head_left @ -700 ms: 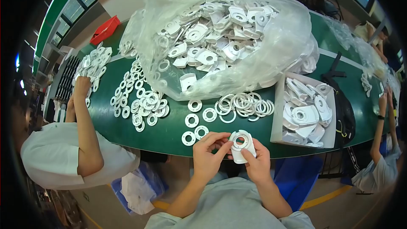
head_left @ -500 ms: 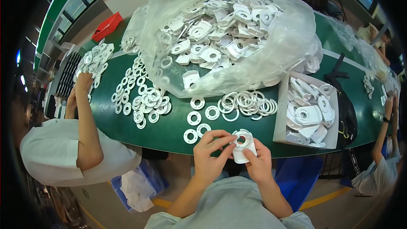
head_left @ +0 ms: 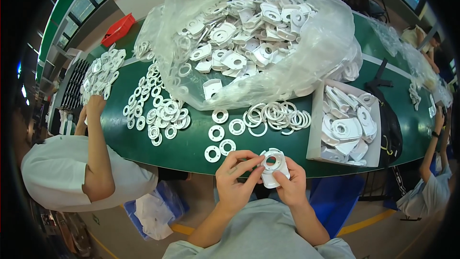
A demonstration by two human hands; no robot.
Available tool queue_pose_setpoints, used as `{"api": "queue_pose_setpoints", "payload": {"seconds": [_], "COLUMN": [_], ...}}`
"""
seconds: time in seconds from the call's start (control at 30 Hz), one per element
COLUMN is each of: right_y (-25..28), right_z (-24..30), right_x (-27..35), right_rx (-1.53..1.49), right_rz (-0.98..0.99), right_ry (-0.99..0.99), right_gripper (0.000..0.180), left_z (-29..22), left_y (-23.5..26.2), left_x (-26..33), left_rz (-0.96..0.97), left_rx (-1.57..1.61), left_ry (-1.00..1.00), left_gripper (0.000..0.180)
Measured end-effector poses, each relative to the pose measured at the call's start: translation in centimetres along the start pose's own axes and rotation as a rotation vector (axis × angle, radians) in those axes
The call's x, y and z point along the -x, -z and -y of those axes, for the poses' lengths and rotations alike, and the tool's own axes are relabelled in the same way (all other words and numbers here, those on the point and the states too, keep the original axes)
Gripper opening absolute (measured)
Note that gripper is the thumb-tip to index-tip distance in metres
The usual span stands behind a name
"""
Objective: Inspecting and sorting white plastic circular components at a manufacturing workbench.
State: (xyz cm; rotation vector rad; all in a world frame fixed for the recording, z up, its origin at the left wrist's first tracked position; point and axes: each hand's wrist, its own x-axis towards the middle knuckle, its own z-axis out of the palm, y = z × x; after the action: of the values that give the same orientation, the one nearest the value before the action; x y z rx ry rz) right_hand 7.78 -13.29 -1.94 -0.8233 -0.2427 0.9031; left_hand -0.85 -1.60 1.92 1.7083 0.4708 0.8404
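Close to the table's near edge, a white plastic part (head_left: pixel 269 180) with a round ringed opening and a flat lower end is between my two hands. My right hand (head_left: pixel 293 184) grips its right side, with the thumb across the lower front. At the upper left rim, the bent fingers and thumb of my left hand (head_left: pixel 235 180) pinch the part's edge. Whether a small piece is between those left fingertips is hidden. Several loose flat white rings (head_left: pixel 216 133) lie just beyond my left hand, and thinner white rings (head_left: pixel 282 116) are heaped beyond the part.
A big clear plastic bag (head_left: pixel 330 33) full of similar white parts covers the back of the green table (head_left: pixel 191 156). At right stands an open box (head_left: pixel 314 139) of parts beside a black bag (head_left: pixel 390 129). More rings (head_left: pixel 167 112) lie left, near a co-worker's arm (head_left: pixel 98 148).
My left fingertips have shifted slightly from over the opening to the part's left rim. The part stays in my right hand. At left, the co-worker's hand has come down a little.
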Motion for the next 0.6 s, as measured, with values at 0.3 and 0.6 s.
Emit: {"api": "queue_pose_setpoints", "payload": {"seconds": [0.3, 0.6], "right_y": [-0.3, -0.4], "right_z": [-0.3, -0.1], "right_x": [0.9, 1.2], "right_rx": [0.195, 0.275], "right_rz": [0.036, 0.021], "right_ry": [0.252, 0.265], "right_gripper": [0.033, 0.036], "left_z": [-1.0, -1.0], "left_y": [0.8, 1.1], "left_x": [0.2, 0.1], "left_rz": [0.057, 0.054], "left_rx": [-0.112, -0.082], "left_ry": [-0.421, -0.446], "left_gripper": [0.034, 0.031]}}
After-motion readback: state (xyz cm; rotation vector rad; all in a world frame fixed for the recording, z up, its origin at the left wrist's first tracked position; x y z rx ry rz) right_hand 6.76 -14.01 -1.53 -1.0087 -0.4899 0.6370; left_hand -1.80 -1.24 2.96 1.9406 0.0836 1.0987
